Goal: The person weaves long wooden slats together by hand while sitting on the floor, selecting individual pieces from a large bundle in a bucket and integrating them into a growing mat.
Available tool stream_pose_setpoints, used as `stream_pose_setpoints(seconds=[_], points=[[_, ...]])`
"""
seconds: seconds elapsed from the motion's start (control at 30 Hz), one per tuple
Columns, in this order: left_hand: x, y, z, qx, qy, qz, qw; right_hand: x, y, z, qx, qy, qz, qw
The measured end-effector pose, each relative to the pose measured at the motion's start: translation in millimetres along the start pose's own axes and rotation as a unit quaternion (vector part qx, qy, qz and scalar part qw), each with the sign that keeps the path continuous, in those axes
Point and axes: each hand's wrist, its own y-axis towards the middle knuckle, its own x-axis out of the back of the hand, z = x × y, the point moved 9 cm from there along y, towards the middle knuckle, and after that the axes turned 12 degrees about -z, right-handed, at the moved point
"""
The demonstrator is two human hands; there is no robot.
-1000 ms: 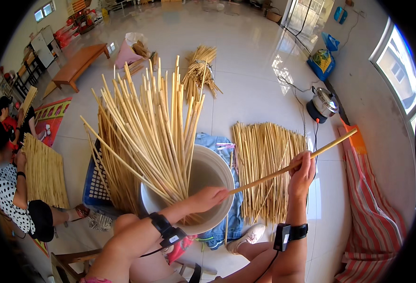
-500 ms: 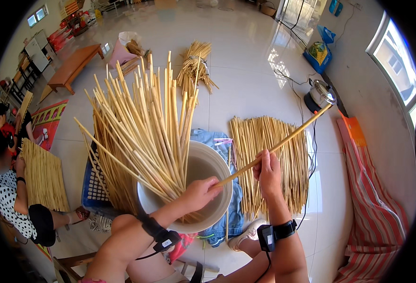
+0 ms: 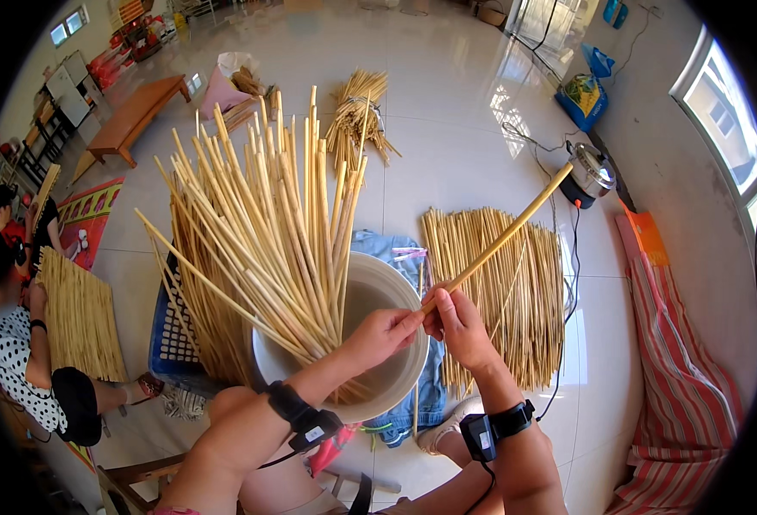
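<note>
My left hand [image 3: 384, 333] pinches the near end of a long tan reed stalk [image 3: 509, 233] over the right rim of a white bucket [image 3: 414, 365]. Close beside it, my right hand [image 3: 456, 324] closes round the same stalk, which slants up and away to the right. Many similar stalks [image 3: 280, 232] stand in the bucket, fanned out and leaning left. Past my right hand, a mat of stalks laid side by side [image 3: 499, 292] lies on the floor. Blue denim cloth [image 3: 426, 390] shows beneath the bucket.
A blue plastic basket [image 3: 172, 330] holding more stalks stands left of the bucket. Farther off lie a tied bundle [image 3: 357, 116] and a wooden bench [image 3: 138, 116]. An electric pot [image 3: 590, 172] with cords sits right. At left a seated person [image 3: 18, 343] holds another stalk mat [image 3: 78, 318].
My right hand has slid down the stalk toward my left hand, so the two now nearly meet. The stalk's far end has swung left and upward.
</note>
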Motion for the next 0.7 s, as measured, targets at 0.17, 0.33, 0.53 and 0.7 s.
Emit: stream_pose_setpoints(seconds=[0.17,0.33,0.53,0.7], points=[[-10.2,-11.6,1.5,0.074,-0.116,0.097,0.986,13.7,6.1,-5.1,-0.02,0.009,-0.034,0.999],[-17.5,-22.5,-20.0,0.012,-0.095,0.152,0.984,18.4,7.6,-5.7,-0.047,0.026,-0.041,0.998],[-2.2,-12.8,11.4,0.089,0.008,0.07,0.994,9.0,6.5,-9.2,-0.041,-0.005,-0.027,0.999],[7.5,5.2,50.2,0.103,-0.047,-0.008,0.993,18.4,10.8,-10.0,0.038,-0.103,-0.085,0.99]])
